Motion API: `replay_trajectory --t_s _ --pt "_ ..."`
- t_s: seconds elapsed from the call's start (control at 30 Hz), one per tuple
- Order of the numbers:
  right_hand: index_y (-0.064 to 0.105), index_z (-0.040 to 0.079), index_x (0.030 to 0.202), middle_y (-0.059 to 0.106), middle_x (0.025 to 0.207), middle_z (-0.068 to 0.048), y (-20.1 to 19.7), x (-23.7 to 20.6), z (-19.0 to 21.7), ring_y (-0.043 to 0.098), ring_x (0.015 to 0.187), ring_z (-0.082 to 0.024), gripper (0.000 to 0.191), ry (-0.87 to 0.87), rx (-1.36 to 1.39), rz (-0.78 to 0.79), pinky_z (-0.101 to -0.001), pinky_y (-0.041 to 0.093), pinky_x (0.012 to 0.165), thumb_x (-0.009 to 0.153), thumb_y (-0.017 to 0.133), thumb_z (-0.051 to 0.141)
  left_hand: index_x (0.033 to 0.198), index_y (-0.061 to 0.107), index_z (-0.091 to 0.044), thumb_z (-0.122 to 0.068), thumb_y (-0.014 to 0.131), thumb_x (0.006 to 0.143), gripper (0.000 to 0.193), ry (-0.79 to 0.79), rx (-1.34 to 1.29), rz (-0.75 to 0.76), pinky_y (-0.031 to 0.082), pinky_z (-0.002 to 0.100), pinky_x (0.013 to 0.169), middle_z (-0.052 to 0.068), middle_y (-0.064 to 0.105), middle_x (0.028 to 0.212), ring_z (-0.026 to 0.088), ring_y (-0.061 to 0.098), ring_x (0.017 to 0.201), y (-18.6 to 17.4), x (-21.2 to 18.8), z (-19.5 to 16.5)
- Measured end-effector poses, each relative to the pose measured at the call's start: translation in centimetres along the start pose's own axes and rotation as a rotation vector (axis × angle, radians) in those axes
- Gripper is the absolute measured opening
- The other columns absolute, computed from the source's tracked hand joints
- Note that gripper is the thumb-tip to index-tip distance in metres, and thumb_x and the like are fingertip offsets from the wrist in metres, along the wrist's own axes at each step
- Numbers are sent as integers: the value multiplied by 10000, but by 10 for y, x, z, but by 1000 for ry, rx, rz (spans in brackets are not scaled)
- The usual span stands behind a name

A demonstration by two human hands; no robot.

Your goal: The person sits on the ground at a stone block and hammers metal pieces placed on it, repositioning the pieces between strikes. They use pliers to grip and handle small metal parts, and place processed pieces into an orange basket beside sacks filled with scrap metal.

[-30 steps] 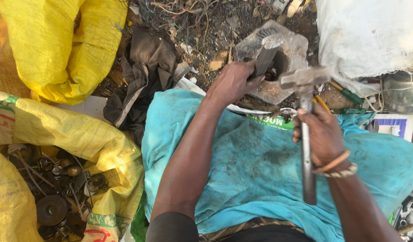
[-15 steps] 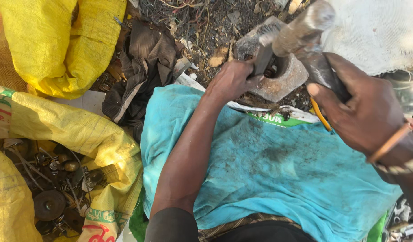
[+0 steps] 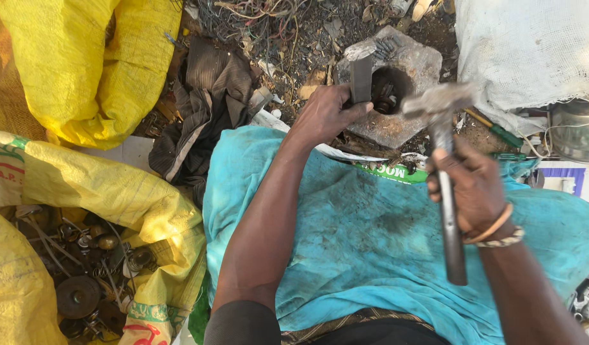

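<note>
An open yellow woven sack [image 3: 115, 211] holds scrap metal. The left hand [image 3: 326, 115] clamps a flat dark steel chisel [image 3: 361, 75] upright on the holed grey stone block [image 3: 412, 61]; the right hand [image 3: 473, 185] grips a metal hammer [image 3: 442, 147]. The small part in the hole looks unbroken.

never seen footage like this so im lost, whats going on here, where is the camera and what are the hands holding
There is no machine here. The camera sits on a person's head and looks down at their own arms and lap, which is covered by a turquoise cloth. The left hand grips a flat metal chisel set upright on a grey block with a round hole. The right hand, with bracelets at the wrist, holds a metal hammer, its head blurred beside the chisel. The ground is dirt strewn with wires. On the left, an open yellow sack holds scrap metal parts.
</note>
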State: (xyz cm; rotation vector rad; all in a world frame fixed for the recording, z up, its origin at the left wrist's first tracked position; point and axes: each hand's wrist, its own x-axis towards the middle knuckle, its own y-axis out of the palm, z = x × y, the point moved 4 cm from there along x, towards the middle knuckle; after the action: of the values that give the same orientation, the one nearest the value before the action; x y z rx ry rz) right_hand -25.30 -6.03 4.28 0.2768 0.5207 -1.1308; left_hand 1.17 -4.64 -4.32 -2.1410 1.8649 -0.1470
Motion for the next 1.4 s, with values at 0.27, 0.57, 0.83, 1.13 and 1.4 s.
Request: replay_trajectory --t_s 0.27,0.57,0.83,1.13,1.4 --pt "651 57 1205 665 843 -56 -29 15 -83 638 650 -140 315 189 46 -1 -298 540 578 963 670 258 992 767 4 -357 767 893 374 -46 -45 -87 514 383 599 136 704 696 165 642 624 -11 3 3" --pt "726 49 1198 709 1080 -147 53 44 5 682 942 -297 225 -759 -953 -107 -426 552 836 979 748 92 1026 743 -23 -356 740 917 350 -11 -126 -181 563 364 664 106 768 797 168 728 704 -29 -1 -4" --pt "747 73 1127 641 1244 -102 103 81 5 568 1161 -350 319 -909 -1318 96 -462 488 1001 815 706 15 1037 760 -48 -371 740 903 350 -2 -15 -214 555 394 711 149 765 840 271 748 745 -37 -5 -2" --pt "729 77 1137 603 992 -160 84 87 1 640 924 -374 232 -837 -1413 123 -493 518 822 908 701 51 1043 765 -41 -326 760 900 318 211 -34 -150 558 411 821 132 762 1009 290 750 936 -26 -4 -2" --pt "654 24 1097 643 950 -167 79 88 9 645 874 -407 134 -765 -1178 86 -512 485 738 1026 704 126 1071 719 -9 -295 759 897 337 272 -39 -84 536 447 813 150 718 1084 351 705 942 -19 -7 -5"
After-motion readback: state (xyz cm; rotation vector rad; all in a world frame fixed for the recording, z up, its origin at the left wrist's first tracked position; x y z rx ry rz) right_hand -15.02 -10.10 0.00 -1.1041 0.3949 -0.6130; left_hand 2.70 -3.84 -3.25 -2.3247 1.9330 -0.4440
